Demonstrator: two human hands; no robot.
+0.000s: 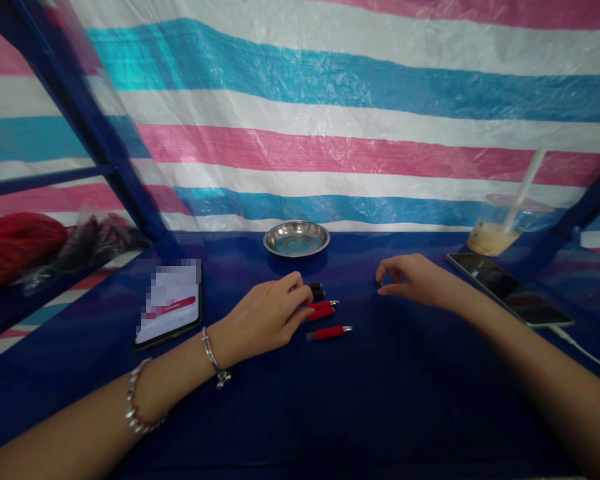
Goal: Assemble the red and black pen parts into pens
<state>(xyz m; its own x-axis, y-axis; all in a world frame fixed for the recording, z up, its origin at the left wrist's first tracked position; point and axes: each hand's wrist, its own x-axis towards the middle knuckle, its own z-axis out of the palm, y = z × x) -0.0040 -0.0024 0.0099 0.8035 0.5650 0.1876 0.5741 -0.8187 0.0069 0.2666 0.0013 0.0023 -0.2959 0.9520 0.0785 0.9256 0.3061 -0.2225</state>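
Steel dish point(297, 241) beyond pens point(330, 333); left hand point(263, 317) half-hides some, grip unclear; right hand point(420, 280), fingers apart, near phone point(513, 288).

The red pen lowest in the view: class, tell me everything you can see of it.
The red pen is slim, with a bright red middle, a shiny, metal-looking right end and a duller, greyish left end; the red part could be plastic. It lies on the blue table, roughly crosswise in the view, its shiny end pointing right. It sits apart from the other pens, near the left hand, though neither hand appears to touch it. Any writing is too small to read.
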